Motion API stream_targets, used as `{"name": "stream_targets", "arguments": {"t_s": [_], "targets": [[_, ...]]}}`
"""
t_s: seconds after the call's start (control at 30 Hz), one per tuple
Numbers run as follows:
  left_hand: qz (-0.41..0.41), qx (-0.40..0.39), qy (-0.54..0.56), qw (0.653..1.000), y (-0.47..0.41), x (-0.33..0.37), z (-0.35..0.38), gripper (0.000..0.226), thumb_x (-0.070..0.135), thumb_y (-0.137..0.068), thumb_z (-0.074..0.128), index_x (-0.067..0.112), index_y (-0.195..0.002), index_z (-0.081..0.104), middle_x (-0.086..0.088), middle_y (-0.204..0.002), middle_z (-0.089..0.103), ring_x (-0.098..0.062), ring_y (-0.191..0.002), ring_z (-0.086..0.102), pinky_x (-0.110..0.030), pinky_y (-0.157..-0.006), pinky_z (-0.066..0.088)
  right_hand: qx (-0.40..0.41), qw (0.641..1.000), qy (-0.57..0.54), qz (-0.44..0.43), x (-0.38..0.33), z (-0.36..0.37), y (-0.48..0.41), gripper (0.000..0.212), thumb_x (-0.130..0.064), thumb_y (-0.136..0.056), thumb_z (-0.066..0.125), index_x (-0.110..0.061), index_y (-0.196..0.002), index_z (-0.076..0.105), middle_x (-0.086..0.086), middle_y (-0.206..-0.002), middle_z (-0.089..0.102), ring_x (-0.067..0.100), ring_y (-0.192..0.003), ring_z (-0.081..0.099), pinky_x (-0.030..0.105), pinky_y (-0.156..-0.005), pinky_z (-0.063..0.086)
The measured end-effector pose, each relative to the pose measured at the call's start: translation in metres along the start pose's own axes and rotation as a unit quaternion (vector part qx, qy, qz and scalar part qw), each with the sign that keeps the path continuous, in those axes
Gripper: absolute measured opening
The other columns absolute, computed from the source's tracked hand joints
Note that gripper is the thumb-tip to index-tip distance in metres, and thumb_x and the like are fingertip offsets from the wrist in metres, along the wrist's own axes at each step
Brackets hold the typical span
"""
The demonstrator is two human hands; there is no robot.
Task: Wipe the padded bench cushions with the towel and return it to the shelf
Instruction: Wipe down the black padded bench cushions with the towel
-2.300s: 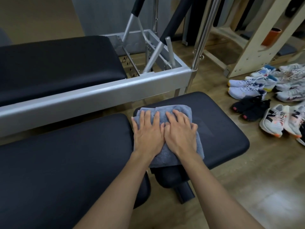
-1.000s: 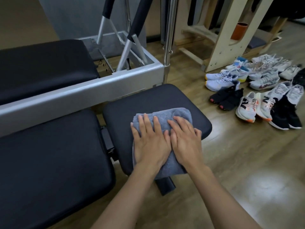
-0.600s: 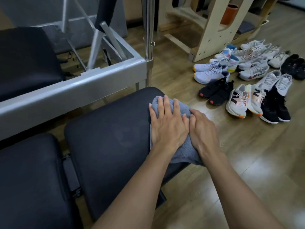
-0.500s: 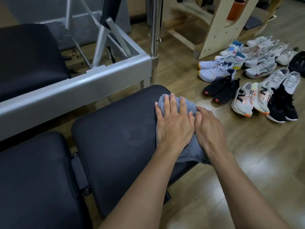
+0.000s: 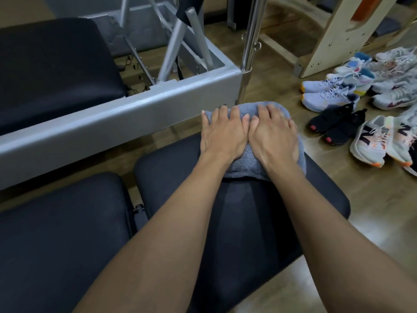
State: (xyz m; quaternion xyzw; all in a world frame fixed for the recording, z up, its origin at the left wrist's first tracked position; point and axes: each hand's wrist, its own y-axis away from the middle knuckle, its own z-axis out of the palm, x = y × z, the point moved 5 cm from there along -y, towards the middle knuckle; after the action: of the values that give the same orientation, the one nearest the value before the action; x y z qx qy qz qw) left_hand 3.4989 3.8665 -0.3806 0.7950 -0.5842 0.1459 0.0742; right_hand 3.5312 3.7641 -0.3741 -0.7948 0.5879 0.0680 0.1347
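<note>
A folded grey-blue towel (image 5: 244, 164) lies over the far edge of the small black padded cushion (image 5: 248, 222). My left hand (image 5: 222, 134) and my right hand (image 5: 274, 137) press flat on top of the towel, side by side, with fingers curling over its far end. A larger black cushion (image 5: 61, 240) adjoins on the left, with a narrow gap and a hinge between the two. A third black pad (image 5: 52, 68) rests on the grey metal frame behind.
A grey metal frame rail (image 5: 117, 116) with an upright chrome pole (image 5: 250, 44) runs just beyond the towel. Several pairs of sneakers (image 5: 370, 141) line the wooden floor at right. A pale wooden rack (image 5: 334, 37) stands at the back right.
Both hands have pushed the towel from the cushion's right edge to its far edge. My right hand now lies flat on top instead of at the side. The view has tilted down.
</note>
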Motion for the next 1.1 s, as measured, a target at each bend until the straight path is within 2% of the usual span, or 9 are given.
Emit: {"name": "stream_targets", "arguments": {"t_s": [0.13, 0.37, 0.5, 0.7, 0.83, 0.97, 1.1], "targets": [[-0.019, 0.012, -0.019, 1.0, 0.03, -0.027, -0.014, 0.054, 0.043, -0.103, 0.016, 0.013, -0.141, 0.038, -0.015, -0.144, 0.043, -0.029, -0.137, 0.035, -0.054, -0.119, 0.005, -0.017, 0.999, -0.003, -0.048, -0.029, 0.005, 0.024, 0.056, -0.035, -0.101, 0.023, -0.011, -0.151, 0.032, 0.011, -0.16, 0.027, 0.025, -0.149, 0.019, 0.042, -0.121, 0.008], [-0.121, 0.023, -0.049, 0.991, 0.114, -0.124, -0.049, 0.056, 0.042, -0.101, 0.013, 0.013, -0.144, 0.034, -0.013, -0.147, 0.04, -0.026, -0.141, 0.03, -0.055, -0.118, 0.008, -0.059, 0.985, -0.046, -0.158, -0.134, 0.022, 0.09, 0.057, -0.039, -0.102, 0.024, -0.01, -0.15, 0.033, 0.012, -0.159, 0.028, 0.024, -0.149, 0.018, 0.042, -0.122, 0.006], [-0.157, 0.011, -0.053, 0.986, 0.138, -0.144, -0.055, 0.06, 0.042, -0.1, 0.011, 0.009, -0.146, 0.032, -0.019, -0.15, 0.036, -0.03, -0.143, 0.026, -0.053, -0.12, 0.003, -0.081, 0.973, -0.069, -0.203, -0.156, 0.024, 0.11, 0.056, -0.038, -0.102, 0.024, -0.011, -0.151, 0.031, 0.01, -0.16, 0.026, 0.024, -0.149, 0.016, 0.041, -0.122, 0.004], [-0.189, 0.023, -0.064, 0.98, 0.121, -0.112, -0.045, 0.061, 0.043, -0.101, 0.016, 0.007, -0.15, 0.023, -0.025, -0.157, 0.019, -0.036, -0.147, 0.012, -0.058, -0.118, 0.0, -0.079, 0.97, -0.093, -0.212, -0.117, 0.017, 0.087, 0.051, -0.04, -0.1, 0.032, -0.02, -0.147, 0.04, 0.003, -0.159, 0.03, 0.018, -0.148, 0.019, 0.039, -0.12, 0.008], [-0.141, 0.021, -0.084, 0.986, 0.085, -0.053, -0.029, 0.061, 0.04, -0.102, 0.014, 0.005, -0.151, 0.022, -0.027, -0.156, 0.02, -0.038, -0.147, 0.013, -0.057, -0.119, 0.0, -0.057, 0.977, -0.081, -0.189, -0.061, 0.005, 0.052, 0.048, -0.04, -0.099, 0.036, -0.021, -0.142, 0.046, 0.002, -0.157, 0.035, 0.019, -0.146, 0.026, 0.042, -0.118, 0.017], [-0.096, 0.021, -0.075, 0.992, 0.052, 0.003, -0.011, 0.06, 0.038, -0.102, 0.017, 0.003, -0.15, 0.023, -0.028, -0.155, 0.022, -0.039, -0.146, 0.014, -0.057, -0.119, 0.002, -0.049, 0.984, -0.055, -0.163, -0.004, -0.01, 0.02, 0.048, -0.039, -0.101, 0.034, -0.02, -0.145, 0.043, 0.004, -0.158, 0.033, 0.021, -0.146, 0.026, 0.041, -0.116, 0.02], [-0.062, 0.016, -0.072, 0.995, 0.029, 0.031, 0.003, 0.06, 0.039, -0.102, 0.017, 0.005, -0.151, 0.021, -0.025, -0.157, 0.021, -0.037, -0.147, 0.013, -0.055, -0.119, 0.004, -0.054, 0.991, -0.054, -0.106, 0.029, -0.014, 0.006, 0.051, -0.039, -0.1, 0.032, -0.021, -0.147, 0.04, 0.004, -0.159, 0.03, 0.02, -0.146, 0.025, 0.043, -0.114, 0.024]]}}
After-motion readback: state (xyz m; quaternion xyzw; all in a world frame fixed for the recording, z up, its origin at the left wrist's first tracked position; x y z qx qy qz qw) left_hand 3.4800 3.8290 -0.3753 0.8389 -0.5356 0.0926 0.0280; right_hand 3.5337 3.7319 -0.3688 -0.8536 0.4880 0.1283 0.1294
